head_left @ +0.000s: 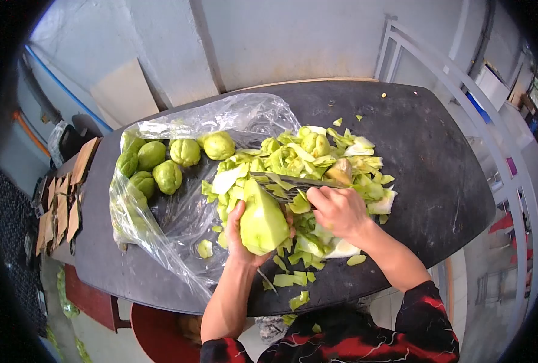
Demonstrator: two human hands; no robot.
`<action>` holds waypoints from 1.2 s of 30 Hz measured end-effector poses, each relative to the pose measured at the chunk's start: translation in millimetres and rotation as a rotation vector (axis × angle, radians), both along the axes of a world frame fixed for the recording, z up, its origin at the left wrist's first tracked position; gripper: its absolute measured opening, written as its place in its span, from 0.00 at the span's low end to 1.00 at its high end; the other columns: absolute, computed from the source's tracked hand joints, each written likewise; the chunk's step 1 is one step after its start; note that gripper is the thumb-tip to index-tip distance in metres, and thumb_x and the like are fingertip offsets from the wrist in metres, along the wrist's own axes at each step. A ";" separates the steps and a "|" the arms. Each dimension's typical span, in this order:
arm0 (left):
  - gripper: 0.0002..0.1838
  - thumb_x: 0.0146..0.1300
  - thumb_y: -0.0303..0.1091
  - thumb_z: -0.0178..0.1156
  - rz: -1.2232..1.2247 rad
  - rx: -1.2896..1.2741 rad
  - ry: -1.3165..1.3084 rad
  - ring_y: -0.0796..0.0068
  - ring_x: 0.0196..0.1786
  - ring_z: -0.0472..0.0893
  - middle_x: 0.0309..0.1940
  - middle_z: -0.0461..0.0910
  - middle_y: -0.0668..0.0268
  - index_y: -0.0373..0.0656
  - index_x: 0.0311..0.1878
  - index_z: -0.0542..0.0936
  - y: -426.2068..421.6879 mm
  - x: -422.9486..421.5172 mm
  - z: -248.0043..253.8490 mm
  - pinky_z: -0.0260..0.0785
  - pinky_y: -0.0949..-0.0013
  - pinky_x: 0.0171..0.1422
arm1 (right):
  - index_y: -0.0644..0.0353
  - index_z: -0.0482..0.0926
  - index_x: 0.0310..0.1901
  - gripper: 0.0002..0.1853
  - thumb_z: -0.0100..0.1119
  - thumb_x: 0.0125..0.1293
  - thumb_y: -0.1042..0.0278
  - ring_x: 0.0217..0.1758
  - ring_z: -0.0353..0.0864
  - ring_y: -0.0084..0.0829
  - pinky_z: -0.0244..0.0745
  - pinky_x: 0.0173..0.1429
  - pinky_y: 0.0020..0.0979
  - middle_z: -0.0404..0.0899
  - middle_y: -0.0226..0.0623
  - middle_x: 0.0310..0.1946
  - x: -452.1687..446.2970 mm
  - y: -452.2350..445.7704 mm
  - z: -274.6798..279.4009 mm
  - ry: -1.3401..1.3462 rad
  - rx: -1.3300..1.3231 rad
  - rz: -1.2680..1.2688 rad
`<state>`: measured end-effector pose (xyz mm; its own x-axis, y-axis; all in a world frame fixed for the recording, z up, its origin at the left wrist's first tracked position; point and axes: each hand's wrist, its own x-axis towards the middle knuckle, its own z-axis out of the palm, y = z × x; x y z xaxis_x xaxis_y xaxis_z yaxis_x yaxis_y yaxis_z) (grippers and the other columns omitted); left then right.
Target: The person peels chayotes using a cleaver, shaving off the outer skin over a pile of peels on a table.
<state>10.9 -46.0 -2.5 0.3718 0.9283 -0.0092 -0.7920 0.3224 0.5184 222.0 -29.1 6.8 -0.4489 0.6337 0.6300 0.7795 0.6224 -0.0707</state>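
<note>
My left hand point(240, 239) is closed around a mostly peeled, pale green chayote point(262, 222), tilted upright above the near part of the table. My right hand point(340, 212) grips a knife, its handle hidden inside my fingers. The dark blade point(293, 179) reaches left over the peel pile, with its far end near the top of the chayote. Green strips cling along the blade. Beyond both hands, a heap of chayote peelings point(308, 158) spreads across the table, with a few whole-looking chayotes partly buried in it.
A clear plastic bag point(178, 257) lies opened on the left, holding several unpeeled chayotes point(168, 176). The dark table point(426, 157) has scattered peel scraps. Below its front edge is a red tub point(154, 333). A grey metal railing point(462, 91) stands at the right; cardboard pieces point(60, 202) lie at the left.
</note>
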 end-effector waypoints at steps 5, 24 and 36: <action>0.30 0.69 0.61 0.49 0.161 -0.202 -0.138 0.58 0.51 0.81 0.50 0.80 0.57 0.46 0.60 0.75 4.1 -3.5 6.3 0.74 0.43 0.54 | 0.57 0.72 0.35 0.08 0.61 0.54 0.75 0.21 0.82 0.37 0.77 0.23 0.36 0.74 0.34 0.19 0.1 -10.3 7.8 0.095 -0.047 0.060; 0.35 0.63 0.58 0.52 0.150 -0.165 -0.089 0.55 0.55 0.80 0.55 0.78 0.52 0.36 0.62 0.72 5.1 -6.8 -16.3 0.73 0.51 0.62 | 0.57 0.72 0.31 0.05 0.59 0.55 0.72 0.19 0.74 0.23 0.70 0.20 0.27 0.65 0.26 0.18 -24.4 -33.1 5.5 0.040 0.246 0.282; 0.35 0.59 0.54 0.56 0.185 -0.095 0.017 0.55 0.53 0.81 0.54 0.80 0.53 0.39 0.63 0.73 -2.2 -3.9 -3.9 0.74 0.54 0.59 | 0.57 0.71 0.30 0.05 0.59 0.57 0.71 0.18 0.76 0.24 0.72 0.20 0.28 0.66 0.26 0.15 -19.2 -35.1 12.6 0.030 0.142 0.270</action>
<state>7.0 -48.1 -6.4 0.1941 0.9754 -0.1044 -0.8336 0.2202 0.5066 202.8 -64.2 19.4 -0.5688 0.3990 0.7192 0.5837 0.8119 0.0112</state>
